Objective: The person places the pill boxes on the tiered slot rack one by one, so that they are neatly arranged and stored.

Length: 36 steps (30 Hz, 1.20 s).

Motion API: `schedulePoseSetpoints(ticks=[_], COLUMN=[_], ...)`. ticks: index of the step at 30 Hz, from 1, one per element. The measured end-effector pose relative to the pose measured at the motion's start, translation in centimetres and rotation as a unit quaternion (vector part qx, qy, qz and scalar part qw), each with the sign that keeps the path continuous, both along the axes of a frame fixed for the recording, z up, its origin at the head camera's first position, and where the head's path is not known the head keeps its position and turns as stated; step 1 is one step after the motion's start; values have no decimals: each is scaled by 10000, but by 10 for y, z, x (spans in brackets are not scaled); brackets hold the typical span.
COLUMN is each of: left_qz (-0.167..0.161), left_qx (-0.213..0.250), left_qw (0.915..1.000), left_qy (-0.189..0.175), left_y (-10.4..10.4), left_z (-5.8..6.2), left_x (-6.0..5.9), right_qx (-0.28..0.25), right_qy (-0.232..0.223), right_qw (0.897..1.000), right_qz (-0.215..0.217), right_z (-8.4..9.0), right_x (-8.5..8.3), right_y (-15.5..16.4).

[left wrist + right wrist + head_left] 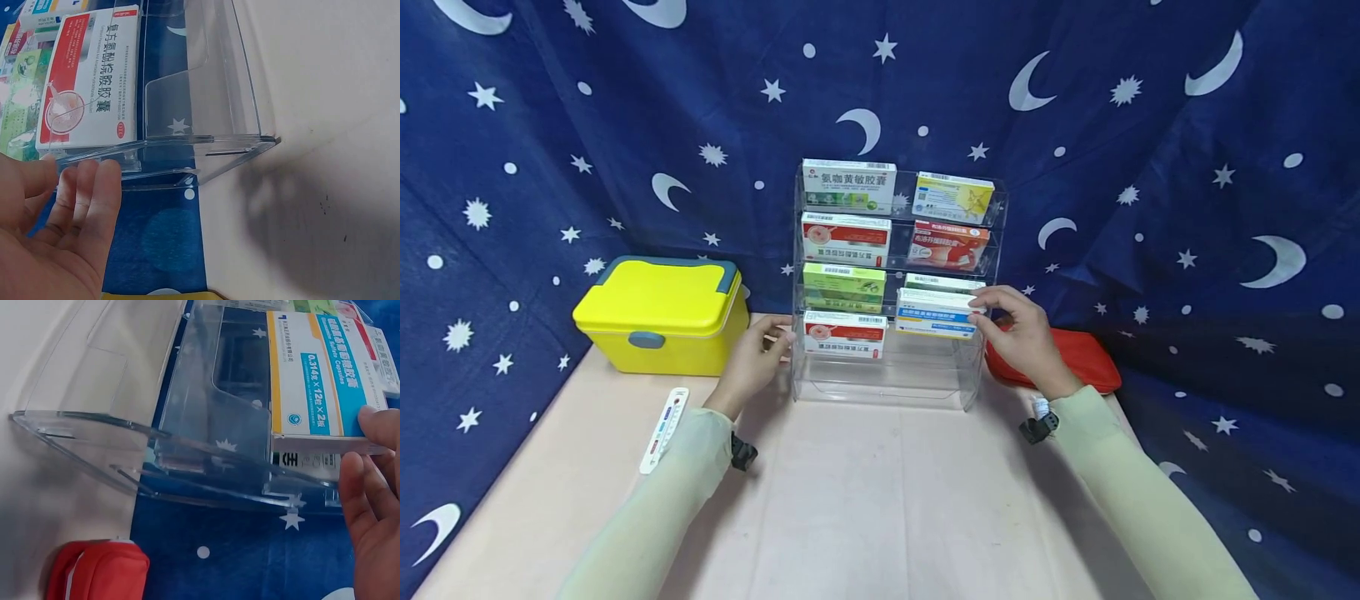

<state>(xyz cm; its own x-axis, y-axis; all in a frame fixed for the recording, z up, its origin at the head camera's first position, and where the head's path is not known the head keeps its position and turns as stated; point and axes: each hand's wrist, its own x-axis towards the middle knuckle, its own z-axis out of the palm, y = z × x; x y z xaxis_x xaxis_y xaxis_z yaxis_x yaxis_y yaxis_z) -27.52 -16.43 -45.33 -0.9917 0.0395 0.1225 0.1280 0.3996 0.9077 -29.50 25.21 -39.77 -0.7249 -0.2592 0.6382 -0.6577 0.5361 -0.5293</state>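
Observation:
A white medicine box with blue and yellow bands [936,313] is pinched at its right end by my right hand [1018,333]. In the right wrist view the thumb lies on the front of this box [319,375], with fingers below its edge. It overlaps another box [943,283] in the right column of a clear tiered rack [887,387]. My left hand [756,362] is at the rack's left side, its fingertips against the side panel in the left wrist view. Nearest to it is a red and white medicine box [90,78] in the lowest filled tier.
More boxes stand in the tiers above, among them a grey-white one [848,185] and a yellow one [953,198]. A yellow lidded case [655,321] and a white thermometer [664,429] lie left. Behind the right arm is a red pouch [1078,358]. A starry cloth [925,83] hangs behind.

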Motion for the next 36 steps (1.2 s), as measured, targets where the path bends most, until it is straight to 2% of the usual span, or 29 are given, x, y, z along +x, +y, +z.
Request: schedulePoseSetpoints(ticks=[8, 16, 23, 31, 36], left_qz=[-29, -59, -99, -47, -14], left_qx=[0, 85, 108, -39, -176], left_qw=[10000, 9999, 9999, 9999, 9998], left_qy=[93, -70, 32, -140, -66], left_y=[0, -1, 0, -2, -4], left_z=[0, -2, -2, 0, 1], left_x=[0, -2, -1, 1, 2], right_qx=[90, 1071, 1412, 685, 815], right_qy=[-62, 178, 172, 0, -1], right_qw=[9999, 9940, 9891, 9966, 9941], right_qz=[107, -111, -391, -452, -720], right_z=[-11, -13, -14, -19, -21], right_x=[5, 7, 10, 22, 25], right_y=[6, 0, 0, -8, -15])
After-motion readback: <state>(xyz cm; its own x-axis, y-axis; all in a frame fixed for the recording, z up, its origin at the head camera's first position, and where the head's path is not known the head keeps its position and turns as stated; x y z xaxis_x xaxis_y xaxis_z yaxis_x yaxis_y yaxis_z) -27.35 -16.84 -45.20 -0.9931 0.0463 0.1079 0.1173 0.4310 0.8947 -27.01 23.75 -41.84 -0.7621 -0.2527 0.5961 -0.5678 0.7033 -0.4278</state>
